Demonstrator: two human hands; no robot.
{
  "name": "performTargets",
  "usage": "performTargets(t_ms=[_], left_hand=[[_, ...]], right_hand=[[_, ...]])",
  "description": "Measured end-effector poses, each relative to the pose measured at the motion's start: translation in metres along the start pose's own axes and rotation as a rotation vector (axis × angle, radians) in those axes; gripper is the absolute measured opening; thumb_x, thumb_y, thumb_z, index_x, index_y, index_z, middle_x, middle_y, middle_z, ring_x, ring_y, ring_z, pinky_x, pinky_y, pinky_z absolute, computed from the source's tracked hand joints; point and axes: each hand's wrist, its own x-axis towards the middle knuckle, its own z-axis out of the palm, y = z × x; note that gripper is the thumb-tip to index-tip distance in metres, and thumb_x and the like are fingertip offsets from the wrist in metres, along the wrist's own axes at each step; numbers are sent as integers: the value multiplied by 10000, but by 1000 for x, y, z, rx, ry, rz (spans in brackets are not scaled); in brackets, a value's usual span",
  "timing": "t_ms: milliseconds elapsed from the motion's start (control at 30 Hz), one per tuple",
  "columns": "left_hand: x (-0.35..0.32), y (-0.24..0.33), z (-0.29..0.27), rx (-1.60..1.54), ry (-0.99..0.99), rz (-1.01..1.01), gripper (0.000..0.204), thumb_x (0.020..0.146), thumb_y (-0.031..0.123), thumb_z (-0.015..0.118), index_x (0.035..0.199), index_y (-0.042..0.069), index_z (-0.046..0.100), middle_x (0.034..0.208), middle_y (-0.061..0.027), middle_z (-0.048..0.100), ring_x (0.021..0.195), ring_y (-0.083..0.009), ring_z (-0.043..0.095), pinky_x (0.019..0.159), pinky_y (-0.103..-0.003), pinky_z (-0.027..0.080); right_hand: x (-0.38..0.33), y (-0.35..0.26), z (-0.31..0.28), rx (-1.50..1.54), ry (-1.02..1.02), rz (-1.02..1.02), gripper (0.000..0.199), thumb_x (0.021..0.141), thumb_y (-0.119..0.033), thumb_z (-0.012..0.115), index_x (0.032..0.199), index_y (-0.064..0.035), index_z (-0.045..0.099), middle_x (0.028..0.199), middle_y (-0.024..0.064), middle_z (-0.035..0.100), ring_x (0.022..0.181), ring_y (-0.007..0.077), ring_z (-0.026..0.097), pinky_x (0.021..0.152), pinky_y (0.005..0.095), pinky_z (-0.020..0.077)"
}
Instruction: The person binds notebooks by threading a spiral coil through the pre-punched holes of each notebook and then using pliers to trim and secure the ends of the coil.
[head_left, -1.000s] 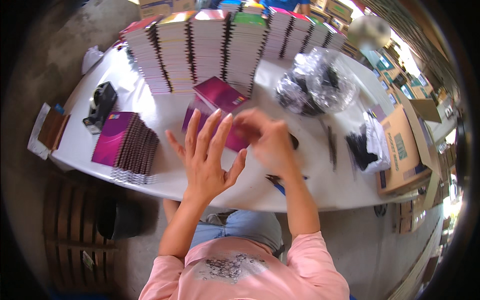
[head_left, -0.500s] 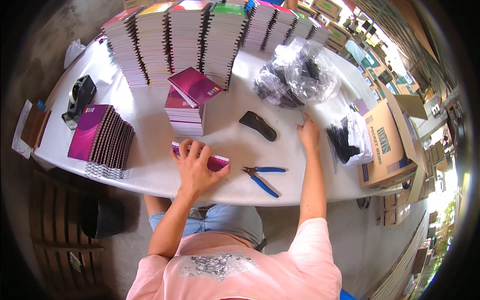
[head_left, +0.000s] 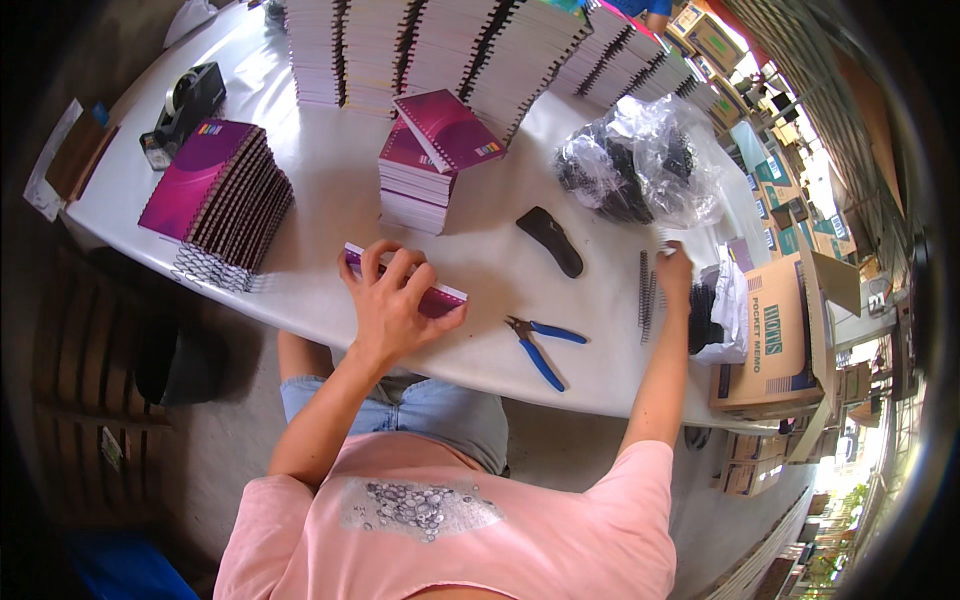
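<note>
My left hand [head_left: 388,300] is closed around a purple notebook block [head_left: 443,300], tipped up on its long edge near the table's front. Its fingers lie over the top, with the thumb at the right end. My right hand [head_left: 675,268] is at the right side of the table, fingers bent together beside loose dark spiral coils [head_left: 645,295]. What those fingers hold, if anything, is too small to make out. Between my hands lie blue-handled cutters [head_left: 545,352] with open jaws and, farther back, a black elongated object [head_left: 550,243].
Spiral-bound purple notebooks [head_left: 215,195] are stacked at left near a tape dispenser [head_left: 185,110]. Purple notebook blocks [head_left: 415,205] stand in the middle, before tall stacks [head_left: 440,50]. A clear bag of black coils [head_left: 640,165], a white bag [head_left: 735,310] and a carton [head_left: 770,335] stand at right.
The view has shifted, so the table's things appear farther right. My right hand has drawn slightly nearer and rightward past the loose coils. My left hand keeps its hold on the notebook block.
</note>
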Motion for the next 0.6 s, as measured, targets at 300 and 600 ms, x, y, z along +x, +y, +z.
performTargets(t_ms=[300,600], left_hand=[[-6,-3,3,-11,9,1,428,514,421,766,741,142,534,974,-8,534,1007,-274,457,852,-545,264],[-5,-2,8,-10,56,-16,424,509,445,744,705,141,523,890,-40,482,962,-282,437,831,-529,258]], right_hand=[[-125,-158,-113,783,-354,-375,328,874,-114,509,1181,-47,600,1028,77,621,830,89,536,715,246,429],[-191,-228,-55,929,-314,-549,218,856,-15,579,1041,-69,681,910,70,615,789,148,565,716,256,449]])
